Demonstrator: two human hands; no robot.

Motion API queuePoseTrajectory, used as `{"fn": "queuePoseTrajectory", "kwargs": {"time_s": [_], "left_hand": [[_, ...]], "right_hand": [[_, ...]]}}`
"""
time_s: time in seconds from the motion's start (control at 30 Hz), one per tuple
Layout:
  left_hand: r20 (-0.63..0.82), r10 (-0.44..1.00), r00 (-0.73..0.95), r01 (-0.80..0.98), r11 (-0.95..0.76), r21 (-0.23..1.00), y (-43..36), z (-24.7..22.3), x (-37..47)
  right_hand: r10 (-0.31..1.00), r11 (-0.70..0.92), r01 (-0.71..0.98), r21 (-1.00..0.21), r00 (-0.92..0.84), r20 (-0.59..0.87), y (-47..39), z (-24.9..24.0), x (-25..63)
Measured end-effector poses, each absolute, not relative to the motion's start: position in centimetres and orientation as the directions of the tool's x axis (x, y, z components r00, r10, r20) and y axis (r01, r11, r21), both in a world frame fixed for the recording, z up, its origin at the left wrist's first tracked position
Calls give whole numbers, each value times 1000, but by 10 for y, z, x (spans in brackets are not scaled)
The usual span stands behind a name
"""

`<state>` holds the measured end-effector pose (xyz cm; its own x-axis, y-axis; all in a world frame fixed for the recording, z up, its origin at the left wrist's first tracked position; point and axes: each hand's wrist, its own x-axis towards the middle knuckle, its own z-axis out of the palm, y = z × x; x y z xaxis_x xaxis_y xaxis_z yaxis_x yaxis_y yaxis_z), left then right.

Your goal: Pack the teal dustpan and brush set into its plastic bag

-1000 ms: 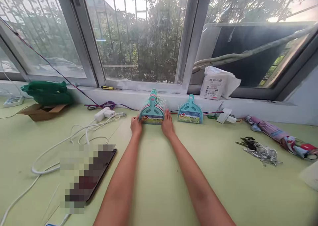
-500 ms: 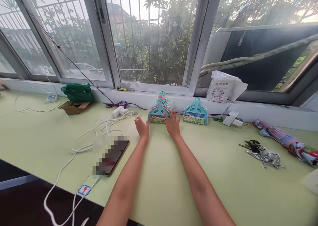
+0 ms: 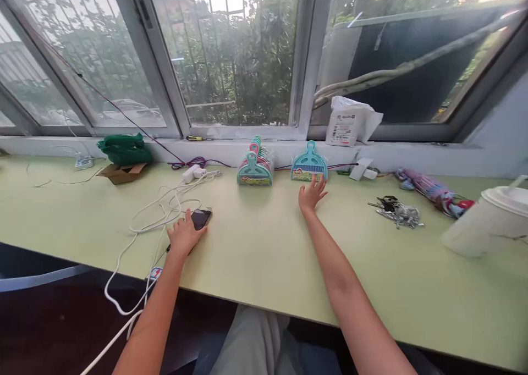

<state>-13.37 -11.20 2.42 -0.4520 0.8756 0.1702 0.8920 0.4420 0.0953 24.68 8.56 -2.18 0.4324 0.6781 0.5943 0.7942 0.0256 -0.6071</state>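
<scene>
1. Eight o'clock: the left hand point(image 3: 184, 236) covers most of the phone point(image 3: 202, 218).
2. Near centre: the front dustpan point(image 3: 254, 171) largely hides the stacked dustpans point(image 3: 253, 148).
3. Toward three: the lone dustpan point(image 3: 310, 159) has print too small to read.
4. Three o'clock: cup point(image 3: 474, 226), cut off.
5. Six o'clock: legs point(image 3: 251, 342), cut off.

My left arm point(image 3: 159, 306): bare, stretched forward and angled inward. My left hand point(image 3: 184, 236): palm down, fingers point(image 3: 188, 217) spread; grip unclear. My right arm point(image 3: 348, 290): bare, reaching farther out, angled inward. My right hand point(image 3: 312, 195): fingers splayed apart, back uppermost.
</scene>
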Motion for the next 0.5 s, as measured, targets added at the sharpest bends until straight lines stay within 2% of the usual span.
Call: {"fn": "queuePoseTrajectory", "kwargs": {"time_s": [0.03,0.1,0.2,0.33,0.5], "left_hand": [[151,881,-449,893,438,103,-111,23,-135],[136,885,-444,895,433,109,-106,22,-133],[177,874,-452,892,437,117,-98,22,-130],[237,852,-468,882,434,183,-91,19,-134],[247,854,-458,882,403,243,-85,19,-143]], "right_hand": [[677,32,785,-619,439,591,84,-21,254],[697,153,834,-530,289,657,78,-16,253],[682,474,850,-230,-189,706,65,-4,216],[544,736,677,-11,-582,605,47,8,162],[383,875,472,108,-811,442,24,10,153]]}}
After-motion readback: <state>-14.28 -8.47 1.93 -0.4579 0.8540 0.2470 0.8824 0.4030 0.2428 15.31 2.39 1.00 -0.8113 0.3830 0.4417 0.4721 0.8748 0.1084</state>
